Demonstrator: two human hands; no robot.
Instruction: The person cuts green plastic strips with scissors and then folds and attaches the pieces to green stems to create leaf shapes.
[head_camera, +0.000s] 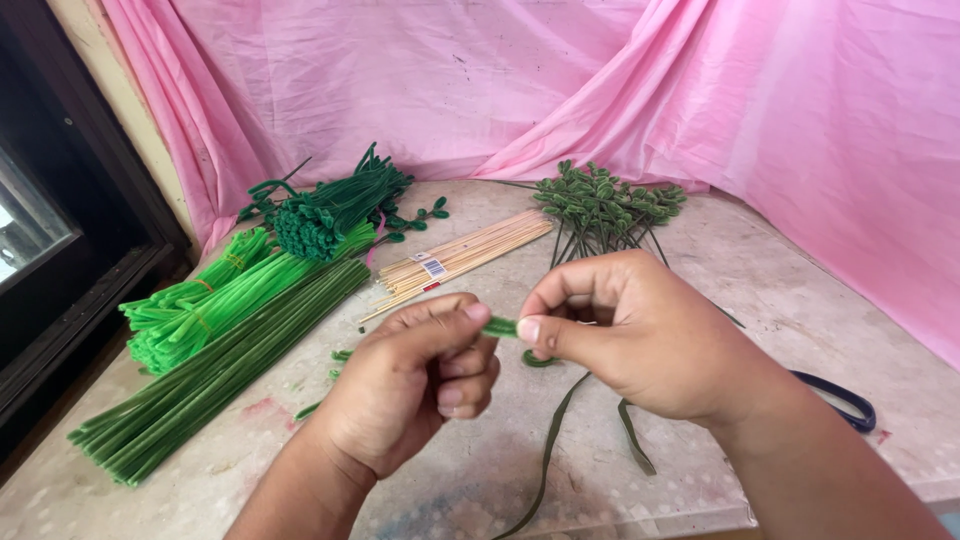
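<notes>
left hand (415, 385) + right hand (625, 335) | fingers pinch green stem (500, 326) | bare table (760, 270) right | pipe cleaners (215, 365) left

Left hand (420, 385), right hand (625, 335) pinch green pipe cleaner (501, 327) above table (760, 270).

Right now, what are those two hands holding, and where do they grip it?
A green pipe cleaner, pinched between both hands: left hand and right hand each grip it by thumb and forefinger, near its short visible middle.
</notes>
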